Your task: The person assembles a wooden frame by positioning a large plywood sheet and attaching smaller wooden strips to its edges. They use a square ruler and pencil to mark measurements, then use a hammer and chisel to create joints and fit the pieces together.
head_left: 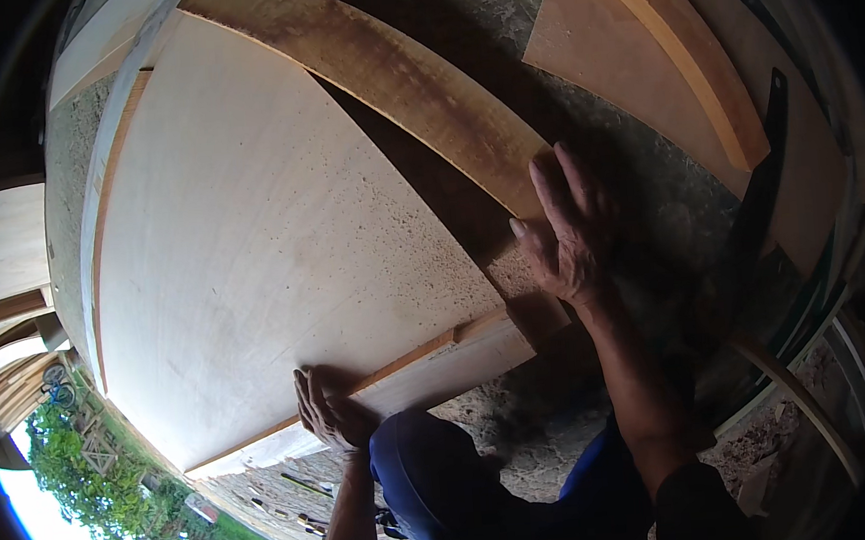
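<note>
A large pale plywood panel [258, 212], speckled with sawdust, lies in front of me. A pale wooden batten [440, 370] runs along its near edge. My left hand [332, 409] is closed over that batten, with its fingertips at the panel's surface and its thumb hidden. Across the far right side of the panel stretches a long brown wooden plank [410, 91], its far end overlapping the panel. My right hand [568, 225] touches the plank's near end, thumb and fingers spread. A dark gap shows between plank and panel edge.
At the right lies another plywood sheet [630, 86] with a curved wooden strip [688, 51] on it. Beside it rests a long dark blade [761, 157] with a hole in its tip. My blue-clad knee [422, 471] is close to the batten. Greenery [97, 494] shows outside, lower left.
</note>
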